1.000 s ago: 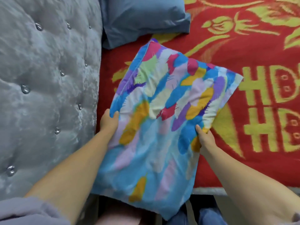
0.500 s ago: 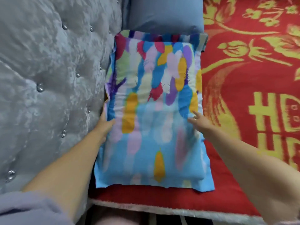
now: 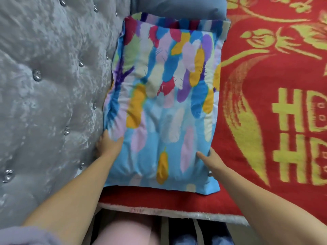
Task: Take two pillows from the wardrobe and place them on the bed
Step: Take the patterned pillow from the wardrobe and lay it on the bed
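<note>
The feather-print pillow [image 3: 162, 106] lies flat on the red blanket [image 3: 265, 121] of the bed, its left edge against the grey tufted headboard [image 3: 49, 94] and its far edge touching the blue pillow [image 3: 180, 7]. The left hand [image 3: 108, 145] grips the pillow's left edge near the near corner, thumb on top and fingers hidden between pillow and headboard. The right hand [image 3: 212, 161] holds the right edge at the near corner, thumb resting on the fabric; whether its fingers curl underneath cannot be told.
</note>
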Demonstrator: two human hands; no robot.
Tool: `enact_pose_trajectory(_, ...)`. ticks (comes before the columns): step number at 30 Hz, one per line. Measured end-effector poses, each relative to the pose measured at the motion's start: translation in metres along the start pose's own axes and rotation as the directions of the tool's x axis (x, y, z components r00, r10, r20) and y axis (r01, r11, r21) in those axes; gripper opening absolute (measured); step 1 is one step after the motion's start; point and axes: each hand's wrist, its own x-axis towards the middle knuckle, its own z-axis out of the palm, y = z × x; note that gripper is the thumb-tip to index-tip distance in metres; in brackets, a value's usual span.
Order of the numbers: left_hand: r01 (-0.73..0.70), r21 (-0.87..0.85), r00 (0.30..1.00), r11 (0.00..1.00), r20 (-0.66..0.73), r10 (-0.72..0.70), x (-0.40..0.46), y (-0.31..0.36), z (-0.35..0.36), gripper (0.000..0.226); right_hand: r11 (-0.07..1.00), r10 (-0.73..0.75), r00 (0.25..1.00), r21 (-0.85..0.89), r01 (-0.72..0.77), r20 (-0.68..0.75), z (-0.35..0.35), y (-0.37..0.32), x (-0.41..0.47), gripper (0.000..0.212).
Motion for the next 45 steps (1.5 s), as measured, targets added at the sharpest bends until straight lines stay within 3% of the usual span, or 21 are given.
enact_pose_trajectory(3, -0.008, 0.088, 0.998, 0.996, 0.070, 0.001, -0.004, 0.000, -0.004, 0.080, 0.991, -0.005, 1.000, -0.133, 0.006, 0.003, 0.005, -0.003, -0.003, 0.051)
enact_pose_trajectory(5, 0.001, 0.148, 0.994, 0.989, 0.104, -0.017, -0.011, 0.010, -0.009, 0.080, 0.933, -0.035, 0.999, -0.359, 0.033, 0.000, -0.002, -0.018, -0.002, 0.053)
enact_pose_trajectory(7, -0.037, 0.172, 0.993, 0.984, 0.118, 0.017, -0.025, 0.027, -0.016, 0.070, 0.838, -0.116, 0.993, -0.538, 0.092, -0.010, -0.010, -0.041, -0.008, 0.056)
enact_pose_trajectory(10, -0.222, 0.162, 0.972, 0.961, 0.109, 0.206, -0.057, 0.072, -0.031, 0.046, 0.731, -0.314, 0.949, -0.631, 0.260, 0.027, -0.019, -0.090, -0.029, 0.064)
enact_pose_trajectory(12, -0.353, 0.149, 0.935, 0.924, 0.080, 0.344, -0.081, 0.112, -0.047, 0.036, 0.647, -0.458, 0.888, -0.670, 0.364, 0.041, -0.028, -0.126, -0.050, 0.061)
enact_pose_trajectory(16, -0.599, 0.153, 0.788, 0.786, -0.062, 0.613, -0.126, 0.190, -0.095, 0.046, 0.454, -0.727, 0.687, -0.730, 0.512, 0.029, -0.059, -0.194, -0.103, 0.054)
enact_pose_trajectory(20, -0.704, 0.228, 0.651, 0.672, -0.169, 0.740, -0.163, 0.244, -0.132, 0.046, 0.308, -0.849, 0.527, -0.790, 0.530, 0.023, -0.101, -0.230, -0.147, 0.054)
enact_pose_trajectory(29, -0.737, 0.292, 0.542, 0.609, -0.281, 0.792, -0.259, 0.286, -0.135, 0.042, 0.142, -0.918, 0.391, -0.869, 0.474, 0.063, -0.210, -0.222, -0.190, 0.053)
enact_pose_trajectory(35, -0.622, 0.321, 0.605, 0.714, -0.380, 0.699, -0.335, 0.277, -0.108, 0.039, -0.056, -0.932, 0.280, -0.852, 0.520, 0.232, -0.267, -0.200, -0.207, 0.053)
enact_pose_trajectory(40, -0.559, 0.327, 0.617, 0.762, -0.450, 0.646, -0.409, 0.255, -0.082, 0.040, -0.170, -0.910, 0.236, -0.827, 0.535, 0.340, -0.303, -0.181, -0.226, 0.051)
enact_pose_trajectory(45, -0.463, 0.276, 0.651, 0.842, -0.539, 0.534, -0.462, 0.211, -0.093, 0.039, -0.327, -0.884, 0.088, -0.744, 0.583, 0.458, -0.300, -0.173, -0.262, 0.051)
